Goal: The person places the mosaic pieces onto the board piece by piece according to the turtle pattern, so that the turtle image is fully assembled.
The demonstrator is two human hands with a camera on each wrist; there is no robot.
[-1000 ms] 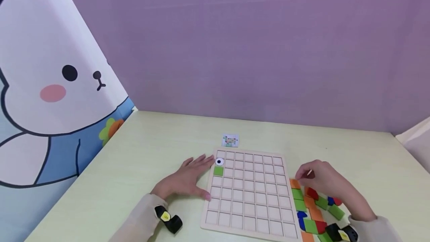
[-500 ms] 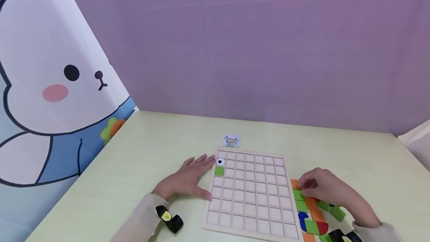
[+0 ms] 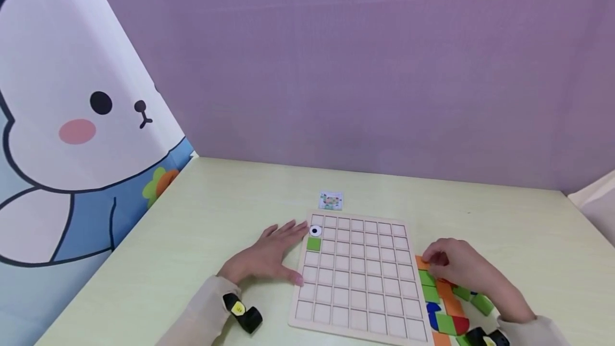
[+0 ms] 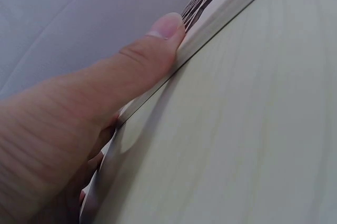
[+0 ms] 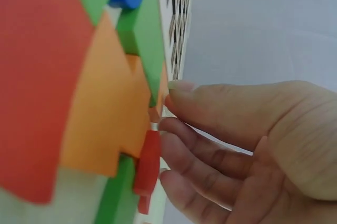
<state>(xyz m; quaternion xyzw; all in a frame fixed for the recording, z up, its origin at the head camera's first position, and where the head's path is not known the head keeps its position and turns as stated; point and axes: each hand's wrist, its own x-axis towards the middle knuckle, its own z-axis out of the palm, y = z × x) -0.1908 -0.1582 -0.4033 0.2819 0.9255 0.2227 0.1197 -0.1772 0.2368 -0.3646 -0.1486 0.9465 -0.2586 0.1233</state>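
Note:
My left hand [image 3: 269, 255] lies spread at the left edge of a pale wooden grid board [image 3: 355, 283]. In the left wrist view, the thumb [image 4: 150, 50] presses on the board's rim. A round eye tile [image 3: 314, 231] and a green square tile [image 3: 314, 244] sit in the board's left column. Right of the board, my right hand [image 3: 463, 265] hovers low over loose coloured tiles. Its thumb and index finger pinch a small red tile [image 5: 168, 100], mostly hidden behind the thumb tip. Another red tile [image 5: 148, 166] stands close by the other fingertips.
Orange tiles [image 3: 451, 303], green tiles [image 3: 429, 293], a blue piece [image 3: 432, 314] and a red piece [image 3: 460, 325] crowd along the board's right edge. A small picture card [image 3: 331, 201] lies behind the board. A purple cloth [image 3: 365, 79] rises behind the table.
My right hand has moved slightly right and toward me over the tiles, and now covers most of the red piece seen earlier. The left hand stays on the board's edge.

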